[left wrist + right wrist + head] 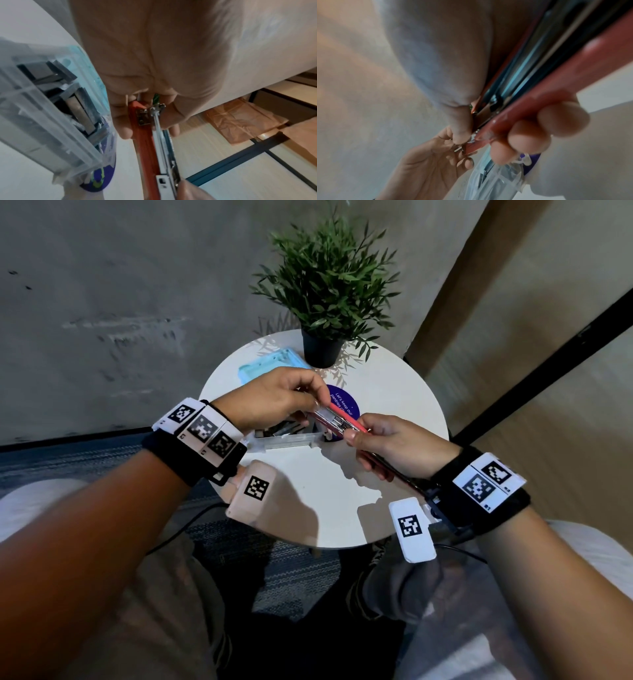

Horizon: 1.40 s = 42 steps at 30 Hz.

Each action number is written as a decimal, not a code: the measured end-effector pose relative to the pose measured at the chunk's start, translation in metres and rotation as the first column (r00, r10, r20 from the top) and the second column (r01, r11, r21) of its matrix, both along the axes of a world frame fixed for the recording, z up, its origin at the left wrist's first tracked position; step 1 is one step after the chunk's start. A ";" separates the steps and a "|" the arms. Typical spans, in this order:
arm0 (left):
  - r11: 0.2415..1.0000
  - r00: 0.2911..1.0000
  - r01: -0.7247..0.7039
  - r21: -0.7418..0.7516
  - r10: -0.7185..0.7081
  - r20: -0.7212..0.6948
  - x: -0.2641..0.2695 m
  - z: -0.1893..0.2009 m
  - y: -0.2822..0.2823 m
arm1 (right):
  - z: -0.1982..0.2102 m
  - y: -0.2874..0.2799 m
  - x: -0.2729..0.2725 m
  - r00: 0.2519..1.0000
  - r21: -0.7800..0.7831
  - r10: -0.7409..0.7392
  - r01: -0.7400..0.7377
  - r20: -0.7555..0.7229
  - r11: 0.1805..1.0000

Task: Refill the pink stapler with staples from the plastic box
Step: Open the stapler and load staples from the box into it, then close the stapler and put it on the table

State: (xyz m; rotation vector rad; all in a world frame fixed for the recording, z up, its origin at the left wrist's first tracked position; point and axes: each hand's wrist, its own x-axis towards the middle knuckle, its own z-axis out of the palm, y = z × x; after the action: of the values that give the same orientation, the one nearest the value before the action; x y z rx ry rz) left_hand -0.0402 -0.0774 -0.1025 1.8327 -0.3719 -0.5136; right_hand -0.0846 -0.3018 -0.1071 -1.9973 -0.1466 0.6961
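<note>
A: Item one, leftmost, taking the box as landmark?

B: Left hand point(270, 402), raised just above the box point(287, 438). Fingers curled and pinching the far end of the stapler point(339, 421), at the metal magazine point(160, 136). Whether a strip of staples is already between the fingertips, I cannot tell; the wrist views blur there.

A: The box itself?

B: Clear plastic, open, on the table point(394, 392), holding loose staple strips point(80, 113). Its blue lid point(274, 362) lies behind it, toward the plant point(329, 285).

A: The stapler?

B: Pink, swung open, held in the air just right of the box and above its right end, over the purple sticker point(346, 402). It touches neither the box nor the table.

A: Rightmost?

B: Right hand point(394, 446), right of the box, fingers point(529, 136) wrapped round the pink arm, thumb laid along the metal channel. A firm, narrow grip on the stapler.

A: Step in hand, by your estimate?

B: Loading the magazine. Refill looks begun, not finished; the top is not yet closed.

A: Handling notes?

B: Keep the right hand steady and the channel level. Seat the strip legs down, square to the rails, and slide it fully in. Keep fingertips clear of the spring pusher. Work above the box, so a dropped strip falls back in.
</note>
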 end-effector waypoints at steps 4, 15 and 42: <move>0.990 0.991 0.110 0.094 -0.117 0.070 -0.002 -0.001 0.003 | 0.002 0.000 -0.001 1.000 0.019 -0.008 0.008 -0.008 1.000; 0.966 0.929 0.022 0.256 -0.115 0.353 -0.003 -0.001 0.002 | 0.005 -0.003 0.005 1.000 0.014 -0.026 0.026 -0.008 1.000; 0.998 0.993 -0.065 -0.018 0.066 0.096 -0.016 0.001 -0.017 | 0.034 -0.029 0.011 0.875 -0.002 -0.049 0.057 0.482 0.998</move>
State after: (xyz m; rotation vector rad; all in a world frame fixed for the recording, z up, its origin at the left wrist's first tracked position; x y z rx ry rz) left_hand -0.0559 -0.0944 -0.1014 1.8533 -0.3790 -0.3769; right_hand -0.0734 -0.3306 -0.0730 -2.1482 -0.3822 0.1484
